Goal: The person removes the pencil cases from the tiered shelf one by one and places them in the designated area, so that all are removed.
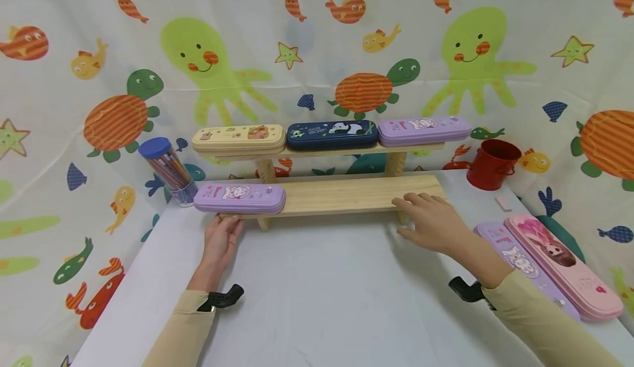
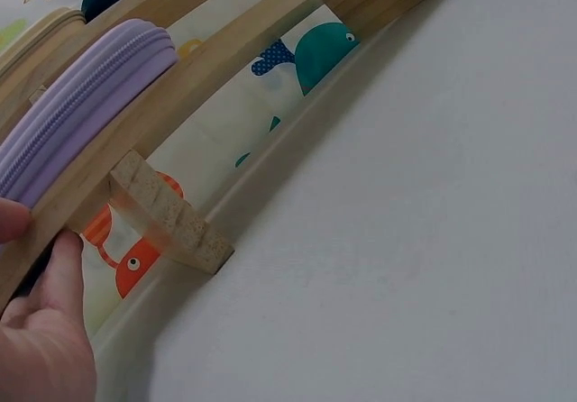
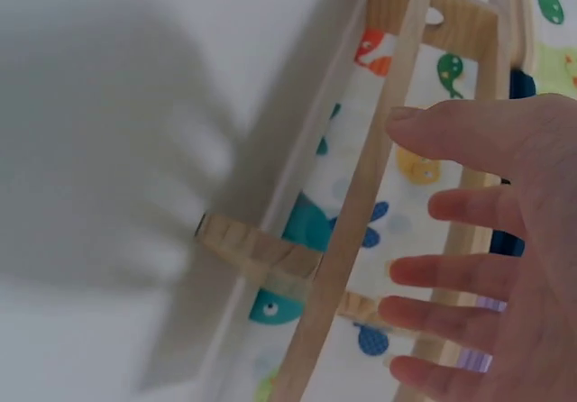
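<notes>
"Pale wood, isn't it, that two-tier shelf [image 1: 356, 190]?"

"Yes, just ahead of both hands, on the white bench [image 1: 307, 290]. The left hand [image 1: 223, 240] grips the left end of its lower tier [image 1: 317, 198]."

"And the right hand [image 1: 430, 224]?"

"Fingers spread apart, holding nothing, by the lower tier's right end. I can't tell whether it touches the wood."

"What's nearest the left hand?"

"A lilac pencil case [image 1: 240, 198], just above its fingers on that tier, one end jutting past the wood. Beyond and left of that hand leans a blue-lidded tub of pencils [image 1: 170, 171]."

"Higher up?"

"On the upper tier [image 1: 337, 151], farther off than the hands, a cream case [image 1: 239, 138] on the left hand's side, a navy panda case [image 1: 332, 135] in the middle, a second lilac case [image 1: 425, 131] on the right hand's."

"Right of the right hand?"

"A red bucket [image 1: 490, 166] beyond it, a small pink block [image 1: 504, 204] nearer, then a purple bunny case [image 1: 520, 259], partly hidden by the forearm, and a pink doll case [image 1: 569, 268] alongside."
</notes>
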Demonstrator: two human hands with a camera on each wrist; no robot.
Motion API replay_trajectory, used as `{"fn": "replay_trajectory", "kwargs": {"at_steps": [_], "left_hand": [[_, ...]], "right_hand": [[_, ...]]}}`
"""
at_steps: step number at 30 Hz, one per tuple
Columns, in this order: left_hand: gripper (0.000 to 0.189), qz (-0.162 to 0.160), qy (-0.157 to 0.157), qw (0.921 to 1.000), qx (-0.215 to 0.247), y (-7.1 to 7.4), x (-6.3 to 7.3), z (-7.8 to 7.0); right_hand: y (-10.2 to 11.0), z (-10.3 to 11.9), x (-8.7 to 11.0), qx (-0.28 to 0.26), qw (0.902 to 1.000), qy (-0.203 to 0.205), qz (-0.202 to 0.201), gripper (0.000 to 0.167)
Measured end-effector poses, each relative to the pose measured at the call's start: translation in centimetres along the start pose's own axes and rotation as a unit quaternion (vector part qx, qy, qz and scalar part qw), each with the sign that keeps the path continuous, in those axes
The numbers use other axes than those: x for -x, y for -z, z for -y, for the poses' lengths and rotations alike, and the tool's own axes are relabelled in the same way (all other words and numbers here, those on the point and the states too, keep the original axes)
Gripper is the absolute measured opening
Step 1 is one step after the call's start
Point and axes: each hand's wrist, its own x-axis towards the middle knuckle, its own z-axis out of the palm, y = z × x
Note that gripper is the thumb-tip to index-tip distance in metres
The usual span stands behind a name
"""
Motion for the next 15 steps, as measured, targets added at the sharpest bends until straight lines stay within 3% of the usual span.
{"fn": "replay_trajectory", "kwargs": {"at_steps": [6, 15], "left_hand": [[0.058, -0.001, -0.004, 1.0, 0.004, 0.1, -0.2, 0.1], [0.058, -0.004, 0.002, 0.9998, 0.018, 0.0, -0.2, 0.0]], "right_hand": [[0.0, 1.6, -2.1, -0.024, 0.9992, 0.028, 0.011, 0.062], [-0.3, 4.3, -5.1, -0.057, 0.9946, 0.085, -0.01, 0.061]]}}
